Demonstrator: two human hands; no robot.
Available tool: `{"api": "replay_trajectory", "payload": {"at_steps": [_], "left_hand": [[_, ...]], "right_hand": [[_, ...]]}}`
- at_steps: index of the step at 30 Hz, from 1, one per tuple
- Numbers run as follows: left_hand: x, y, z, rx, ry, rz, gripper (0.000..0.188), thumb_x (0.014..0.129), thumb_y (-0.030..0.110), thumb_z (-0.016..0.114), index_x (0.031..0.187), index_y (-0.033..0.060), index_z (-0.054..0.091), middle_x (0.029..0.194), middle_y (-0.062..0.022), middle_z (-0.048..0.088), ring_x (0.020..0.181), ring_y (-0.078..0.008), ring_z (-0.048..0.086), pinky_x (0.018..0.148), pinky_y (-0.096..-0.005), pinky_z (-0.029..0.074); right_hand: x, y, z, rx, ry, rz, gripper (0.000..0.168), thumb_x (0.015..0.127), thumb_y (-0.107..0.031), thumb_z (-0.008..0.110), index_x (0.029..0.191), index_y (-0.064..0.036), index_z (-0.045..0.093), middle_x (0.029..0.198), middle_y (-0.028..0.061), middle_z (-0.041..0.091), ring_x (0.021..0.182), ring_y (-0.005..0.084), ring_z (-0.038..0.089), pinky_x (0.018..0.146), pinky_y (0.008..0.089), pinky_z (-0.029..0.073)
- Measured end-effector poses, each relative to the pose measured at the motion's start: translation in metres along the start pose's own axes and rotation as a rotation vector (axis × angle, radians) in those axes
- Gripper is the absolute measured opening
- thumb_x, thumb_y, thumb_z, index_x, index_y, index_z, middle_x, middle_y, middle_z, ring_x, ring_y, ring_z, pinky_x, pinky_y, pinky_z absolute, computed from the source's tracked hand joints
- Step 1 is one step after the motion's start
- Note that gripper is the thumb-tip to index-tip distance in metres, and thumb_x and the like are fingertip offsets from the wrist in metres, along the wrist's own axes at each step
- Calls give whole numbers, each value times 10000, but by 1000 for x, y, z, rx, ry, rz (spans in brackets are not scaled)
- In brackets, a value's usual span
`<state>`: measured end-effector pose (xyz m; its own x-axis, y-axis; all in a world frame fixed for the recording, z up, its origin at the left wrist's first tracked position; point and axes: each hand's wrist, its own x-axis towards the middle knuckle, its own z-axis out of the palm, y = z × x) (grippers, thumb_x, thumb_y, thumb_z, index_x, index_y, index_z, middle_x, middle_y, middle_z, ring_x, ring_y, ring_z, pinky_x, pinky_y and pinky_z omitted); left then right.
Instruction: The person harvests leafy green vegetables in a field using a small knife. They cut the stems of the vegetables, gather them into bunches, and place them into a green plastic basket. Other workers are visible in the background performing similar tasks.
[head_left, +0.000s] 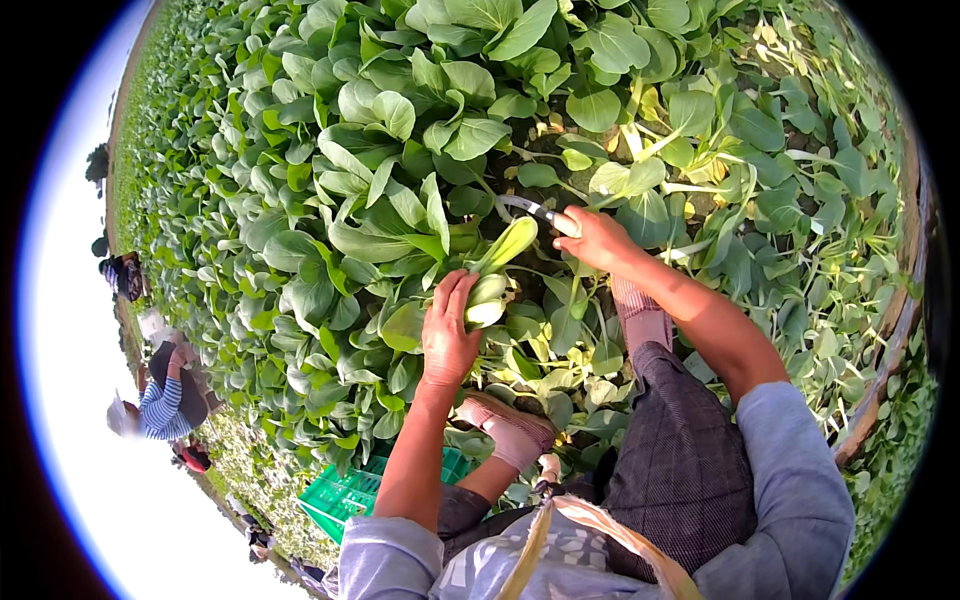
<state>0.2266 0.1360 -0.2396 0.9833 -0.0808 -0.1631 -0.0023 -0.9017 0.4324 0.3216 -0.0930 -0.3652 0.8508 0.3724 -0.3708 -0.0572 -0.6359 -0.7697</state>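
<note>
My left hand is closed around cut bok choy, whose pale stem bases point up and right. Part of the bunch's leaves is hidden under my fingers. In my right hand is the handle of a sickle; its curved blade reaches left, low among the stems. Just left of the blade stand leafy bok choy plants in dense growth. Loose leaves and pale stalks lie on the soil to the right of the sickle.
A green plastic crate sits by my left forearm. My shoes rest among leaves between the hands and my body. A person in a striped top bends at the field's left edge. A strip of bare edging borders the bed at right.
</note>
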Motion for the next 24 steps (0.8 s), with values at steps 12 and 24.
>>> {"api": "replay_trajectory", "payload": {"at_steps": [12, 24], "left_hand": [[-26, 51, -21, -313, 75, -71, 674, 648, -47, 713, 1273, 69, 487, 1328, -158, 435, 1173, -319, 481, 954, -393, 426], [83, 25, -74, -15, -323, -267, 725, 706, 160, 650, 1372, 170, 363, 1059, -191, 629, 965, -355, 610, 861, -403, 473]], "right_hand": [[-30, -34, -17, 1066, -36, 61, 357, 851, -200, 675, 1136, -15, 566, 963, 20, 615, 805, 92, 586, 668, 237, 494], [-28, -50, -24, -20, -65, -138, 381, 877, -327, 574, 1140, -55, 533, 824, 141, 642, 671, 305, 629, 607, 370, 514]]}}
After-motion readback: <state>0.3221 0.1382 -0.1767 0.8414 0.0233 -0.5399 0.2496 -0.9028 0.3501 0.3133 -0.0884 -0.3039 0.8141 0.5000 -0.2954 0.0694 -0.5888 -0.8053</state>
